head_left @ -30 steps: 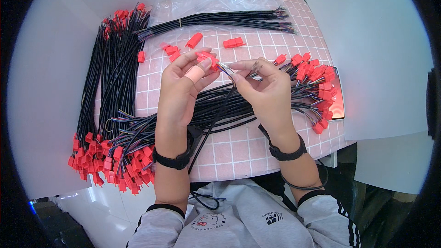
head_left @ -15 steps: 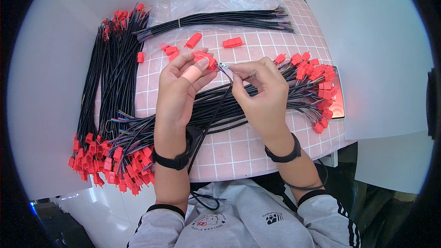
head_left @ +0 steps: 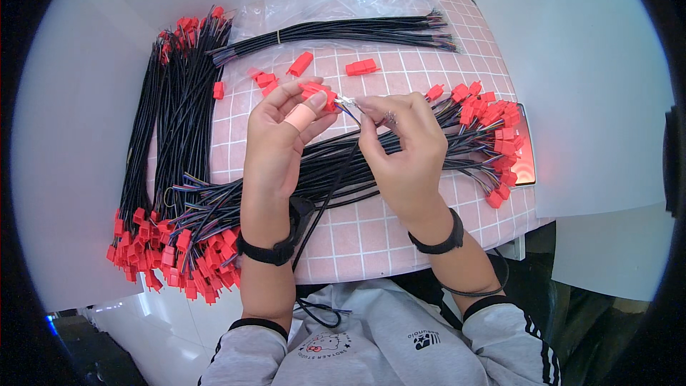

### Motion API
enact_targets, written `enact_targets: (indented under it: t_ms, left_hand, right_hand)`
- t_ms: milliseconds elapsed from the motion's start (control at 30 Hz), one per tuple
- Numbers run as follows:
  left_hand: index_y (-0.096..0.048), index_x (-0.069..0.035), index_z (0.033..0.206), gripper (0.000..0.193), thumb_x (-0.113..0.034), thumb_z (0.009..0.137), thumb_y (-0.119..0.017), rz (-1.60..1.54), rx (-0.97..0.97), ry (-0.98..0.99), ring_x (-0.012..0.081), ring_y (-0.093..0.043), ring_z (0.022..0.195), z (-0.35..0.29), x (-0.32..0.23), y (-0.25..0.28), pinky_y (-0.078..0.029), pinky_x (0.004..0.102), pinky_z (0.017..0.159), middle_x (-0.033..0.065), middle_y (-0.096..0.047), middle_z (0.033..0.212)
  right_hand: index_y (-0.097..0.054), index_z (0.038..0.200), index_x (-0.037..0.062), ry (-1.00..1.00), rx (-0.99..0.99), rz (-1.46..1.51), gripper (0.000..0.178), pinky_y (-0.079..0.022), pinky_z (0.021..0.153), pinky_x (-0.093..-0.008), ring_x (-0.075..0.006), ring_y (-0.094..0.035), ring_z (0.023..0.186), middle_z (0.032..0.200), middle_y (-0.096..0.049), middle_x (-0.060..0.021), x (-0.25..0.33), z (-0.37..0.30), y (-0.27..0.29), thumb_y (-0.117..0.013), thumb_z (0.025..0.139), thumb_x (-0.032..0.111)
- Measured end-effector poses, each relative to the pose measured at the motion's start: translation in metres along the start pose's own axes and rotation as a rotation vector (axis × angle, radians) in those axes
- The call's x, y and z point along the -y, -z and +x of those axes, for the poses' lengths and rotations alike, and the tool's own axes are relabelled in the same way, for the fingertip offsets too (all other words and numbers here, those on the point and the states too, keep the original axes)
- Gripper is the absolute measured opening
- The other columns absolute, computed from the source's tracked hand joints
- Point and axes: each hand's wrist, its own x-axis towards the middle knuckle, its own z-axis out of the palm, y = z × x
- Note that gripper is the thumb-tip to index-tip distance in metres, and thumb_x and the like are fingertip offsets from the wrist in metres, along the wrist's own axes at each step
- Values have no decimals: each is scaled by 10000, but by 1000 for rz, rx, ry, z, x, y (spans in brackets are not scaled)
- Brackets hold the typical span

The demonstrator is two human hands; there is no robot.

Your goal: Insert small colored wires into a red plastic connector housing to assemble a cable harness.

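Note:
Between thumb and fingers, my left hand [head_left: 282,121] holds a red plastic connector housing [head_left: 326,97]. A finger of that hand wears a pale bandage-like wrap. My right hand [head_left: 406,139] pinches small metal-tipped wires [head_left: 348,102] at the housing's right end. These thin coloured wires come out of a black cable [head_left: 330,187] that runs down between my forearms and past the table edge. How deep the tips sit in the housing is too small to tell. Under my hands lies a thick bundle of black cables [head_left: 325,168], with red connectors [head_left: 500,129] on its right ends.
More black cables [head_left: 182,114] stand stacked at the left, with many red connectors [head_left: 193,257] at their near ends. A tied cable bundle [head_left: 336,30] lies at the back by clear plastic [head_left: 329,0]. Loose housings [head_left: 363,66] lie before it. A phone [head_left: 527,146] sits at the right edge.
My right hand has shifted slightly left, toward the housing, and its fingers have moved closer to the wire tips. The left hand stays nearly still with the housing.

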Motion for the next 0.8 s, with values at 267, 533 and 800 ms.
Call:
enact_targets:
  t_ms: [267, 533, 800]
  left_hand:
    - [-504, 50, 994, 276, -54, 755, -593, 54, 11, 0, 164, -588, 811, -2, -2, -5, -511, 270, 711, 106, -567, 896]
    - [-505, 52, 992, 278, -53, 752, -599, 34, 18, 8, 169, -589, 810, -3, -1, -5, -512, 273, 715, 112, -565, 906]
    - [-506, 52, 980, 252, -16, 751, -586, 17, 22, -13, 168, -574, 839, -2, -1, -6, -505, 293, 749, 106, -535, 942]
  right_hand:
    - [-590, 809, -17, -309, 12, 356, 130, -455, 539, -242, -108, -541, 623, 735, -531, -71, 2, 2, -2, -623, 683, -15]
    - [-585, 739, -34, -302, -11, 328, 71, -443, 526, -209, -98, -524, 579, 678, -528, -62, -2, 1, -2, -626, 692, -1]
    - [-562, 735, -47, -423, -12, 429, 72, -483, 558, -211, -101, -539, 636, 726, -530, -68, -1, 2, 0, -609, 704, -1]
